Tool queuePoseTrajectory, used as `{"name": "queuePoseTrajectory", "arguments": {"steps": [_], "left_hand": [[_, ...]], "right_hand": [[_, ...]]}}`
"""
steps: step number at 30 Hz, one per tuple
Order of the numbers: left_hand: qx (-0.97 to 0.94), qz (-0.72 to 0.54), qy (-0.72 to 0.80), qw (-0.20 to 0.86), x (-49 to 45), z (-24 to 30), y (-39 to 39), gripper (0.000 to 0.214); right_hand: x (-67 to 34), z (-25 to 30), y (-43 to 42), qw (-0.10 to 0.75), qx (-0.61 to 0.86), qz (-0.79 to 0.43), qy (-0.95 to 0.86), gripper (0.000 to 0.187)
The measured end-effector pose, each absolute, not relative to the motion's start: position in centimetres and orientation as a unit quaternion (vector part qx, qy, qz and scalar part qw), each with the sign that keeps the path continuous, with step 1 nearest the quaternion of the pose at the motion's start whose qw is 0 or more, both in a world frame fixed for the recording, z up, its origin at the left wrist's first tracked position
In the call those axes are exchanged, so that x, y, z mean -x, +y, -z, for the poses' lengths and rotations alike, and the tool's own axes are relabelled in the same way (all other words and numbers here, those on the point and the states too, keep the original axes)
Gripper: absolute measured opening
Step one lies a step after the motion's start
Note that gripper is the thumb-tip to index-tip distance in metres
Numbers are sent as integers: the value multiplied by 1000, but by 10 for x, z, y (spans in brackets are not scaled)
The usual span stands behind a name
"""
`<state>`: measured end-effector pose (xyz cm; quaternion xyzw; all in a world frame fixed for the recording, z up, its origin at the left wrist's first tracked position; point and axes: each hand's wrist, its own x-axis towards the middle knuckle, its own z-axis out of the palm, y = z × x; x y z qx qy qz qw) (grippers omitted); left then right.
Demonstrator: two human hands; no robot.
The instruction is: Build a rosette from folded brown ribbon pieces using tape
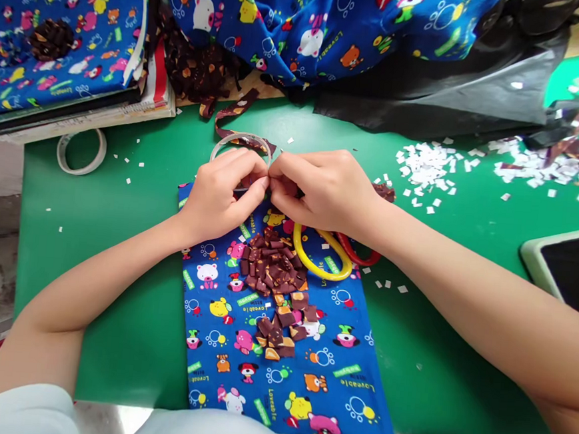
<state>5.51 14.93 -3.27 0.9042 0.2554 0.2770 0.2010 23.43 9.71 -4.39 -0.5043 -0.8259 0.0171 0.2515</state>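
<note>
My left hand (228, 192) and my right hand (316, 186) meet fingertip to fingertip above the far end of a blue cartoon-print cloth (275, 396). Both are closed in a pinch; whatever lies between the fingertips is too small or hidden to name. Just behind my left fingers shows a pale ring-shaped roll (243, 138), partly covered by that hand. A brown patterned fabric strip (235, 112) trails beyond it. On the cloth lie a pile of small cut brown fabric pieces (273, 262) and a looser group of brown pieces (286, 324). Scissors with yellow and red handles (338, 274) lie below my right wrist.
Another pale ring (81, 150) lies at left on the green table (107, 363). Small white paper squares (426, 167) are heaped at right, near a phone-like device (566, 265). Books under blue cloth (148, 105), bunched blue fabric (309, 31) and black plastic (428, 107) line the back.
</note>
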Motion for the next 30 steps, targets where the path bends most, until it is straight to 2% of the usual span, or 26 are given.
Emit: {"name": "queuePoseTrajectory", "arguments": {"steps": [9, 30], "left_hand": [[-903, -294, 246, 195, -55, 33, 149, 13], [-918, -284, 221, 167, -54, 37, 150, 10]], "right_hand": [[-236, 46, 97, 274, 485, -9, -830, 20], [-236, 43, 98, 254, 488, -14, -835, 23]]}}
